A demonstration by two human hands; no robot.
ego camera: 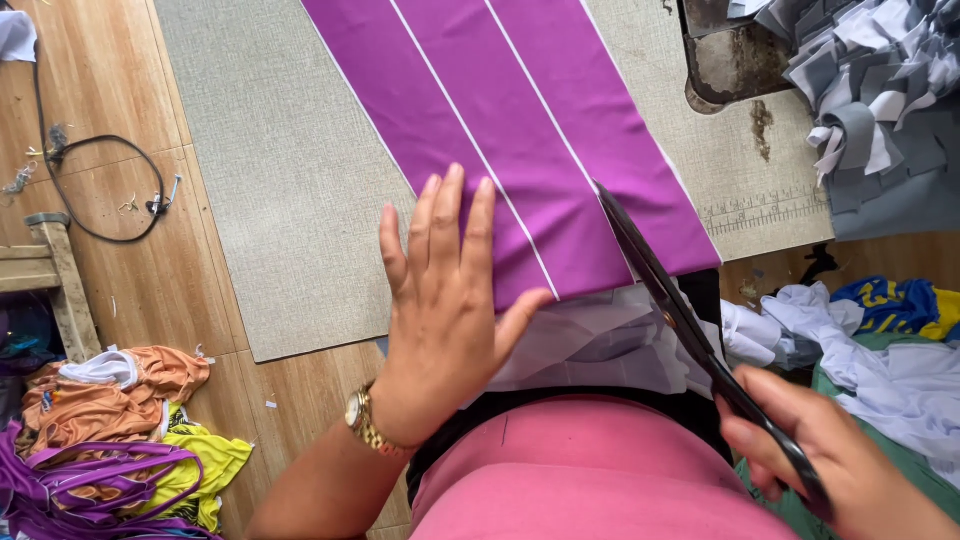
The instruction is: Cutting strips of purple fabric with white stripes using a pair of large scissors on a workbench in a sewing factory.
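A long piece of purple fabric with thin white stripes lies across the grey table top, its near end hanging toward my lap. My left hand, wearing a gold watch, presses flat on the near end of the purple fabric with fingers spread. My right hand grips the handles of black scissors. The blades point up along the right edge of the fabric, near the rightmost white stripe. White cloth lies under the purple piece at the table edge.
A pile of grey and white fabric strips sits at the top right beside a rusty metal plate. Coloured garments lie on the wooden floor at the left, more clothes at the right. A black cable trails on the floor.
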